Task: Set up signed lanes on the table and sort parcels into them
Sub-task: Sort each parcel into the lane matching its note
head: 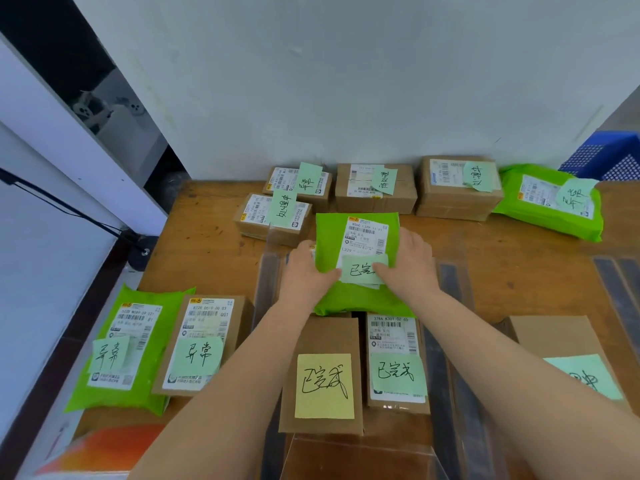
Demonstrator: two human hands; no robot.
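Both hands, left (306, 271) and right (408, 263), lie with near-straight fingers on the green mailer (356, 258), flanking its note (363, 270) on the worktop (519, 258). It sits just beyond two boxes nearest the person, and looks soft, light and slippery, so I'd grasp both side edges. Fingers hide part of the note's writing, and whatever lies underneath is unseen.
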